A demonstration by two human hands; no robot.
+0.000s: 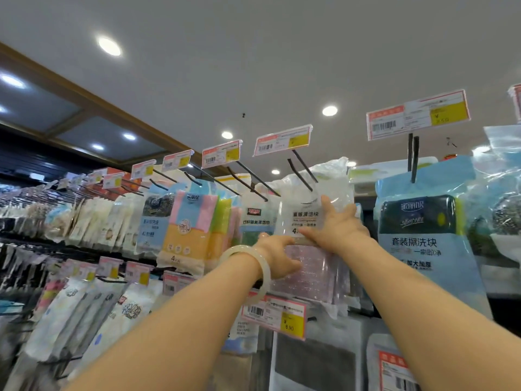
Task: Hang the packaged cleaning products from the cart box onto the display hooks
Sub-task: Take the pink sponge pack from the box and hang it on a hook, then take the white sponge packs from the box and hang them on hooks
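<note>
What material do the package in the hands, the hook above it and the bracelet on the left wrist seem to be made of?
Package: thin clear plastic film, glossy; it shows glare and wrinkles, and its pink contents show through.
Hook: probably metal wire with a dark coating; it is thin, straight and rigid.
Bracelet: pale, smooth and slightly translucent, like jade or glass; plastic is also possible.

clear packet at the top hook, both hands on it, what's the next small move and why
Probably slide the clear packet further back along the hook. Its top already sits around the hook's prongs, and both the left hand and the right hand are on its front, so a gentle push toward the wall looks like what remains before letting go.
</note>
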